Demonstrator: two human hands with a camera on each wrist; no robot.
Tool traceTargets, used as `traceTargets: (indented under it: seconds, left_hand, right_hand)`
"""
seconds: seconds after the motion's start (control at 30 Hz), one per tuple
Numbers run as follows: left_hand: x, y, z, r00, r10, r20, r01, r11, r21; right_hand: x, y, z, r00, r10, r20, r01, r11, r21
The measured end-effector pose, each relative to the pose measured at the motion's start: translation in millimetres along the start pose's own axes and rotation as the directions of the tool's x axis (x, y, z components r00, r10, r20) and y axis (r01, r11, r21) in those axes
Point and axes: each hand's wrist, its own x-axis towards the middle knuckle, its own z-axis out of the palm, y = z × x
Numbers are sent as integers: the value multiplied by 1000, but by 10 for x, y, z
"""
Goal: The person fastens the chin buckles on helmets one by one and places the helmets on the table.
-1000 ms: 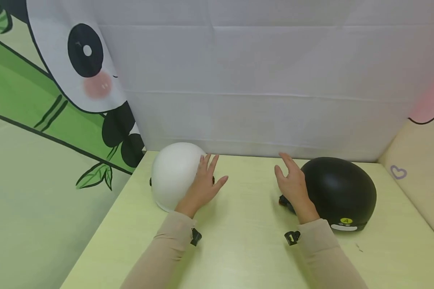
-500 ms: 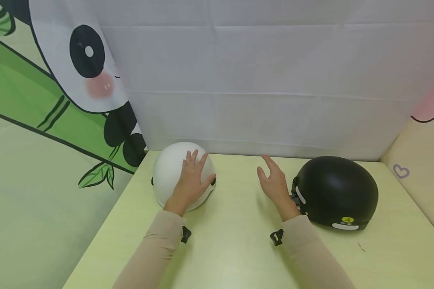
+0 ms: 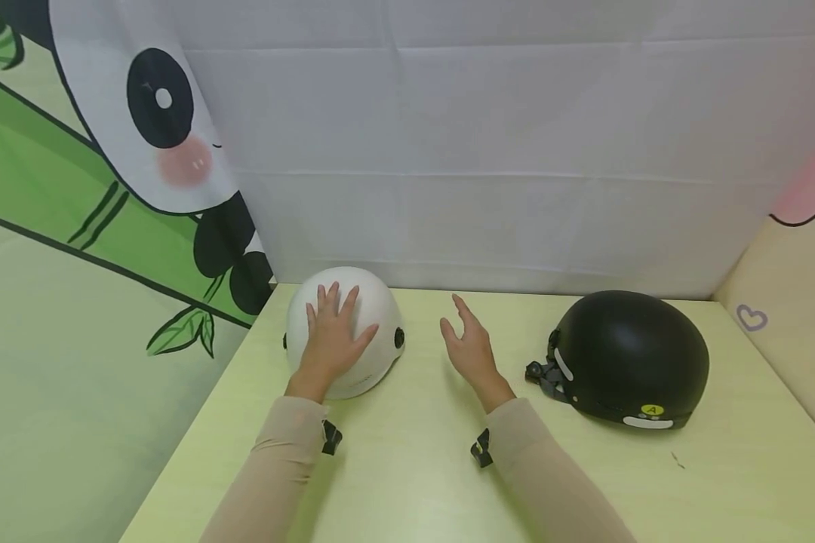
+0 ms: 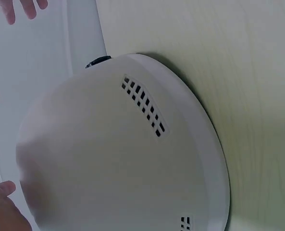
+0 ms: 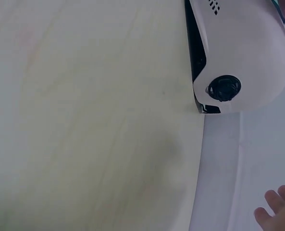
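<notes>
- Pale yellow tabletop (image 3: 407,483) fills the lower middle of the head view; a creased white sheet (image 3: 482,151) hangs behind its far edge.
- At the right of that frame rests a black helmet (image 3: 635,351), well apart from both hands, its long axis roughly left to right; a grey adjuster (image 3: 550,378) juts out leftward and a round yellow sticker (image 3: 652,409) marks its near side.
- Upper left shows a panda print (image 3: 163,98) with green bamboo (image 3: 41,158); a purple heart (image 3: 750,317) is drawn near the right edge.
- The white helmet (image 3: 375,298) sits on the table left of centre, near the sheet. The left hand (image 3: 329,343) is over it and hides much of its middle — whether palm and shell touch, I cannot tell.
- Left fingers fan wide, thumb well apart. The right hand (image 3: 471,351) hovers between the helmets, nearer the white one, its thumb and fingers also apart.
- The white helmet stands crown up, rim down. Its black side discs (image 3: 399,337) face frame left and right; its vents (image 4: 143,105) face the bottom of the head view. The outline looks nearly round there — I cannot tell its long axis, nor front from back.
</notes>
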Motion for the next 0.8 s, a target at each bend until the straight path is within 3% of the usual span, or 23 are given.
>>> traceTargets:
  seconds: [0.47,0.67,0.8]
  left_hand:
    - [-42,-247,17,995,-97,-21,96,995,-40]
    - [-66,-384,4,988,-133,-76,125,987,-101]
    - [-69,-424,17,986,-154,-71,145,982,-118]
  right_hand:
    - [27,-53,473,998,21,56,-23,999,39]
    - [38,-110,615,985,47,167,-65,992,105]
    - [34,-160,724,975,21,221,-53,989,140]
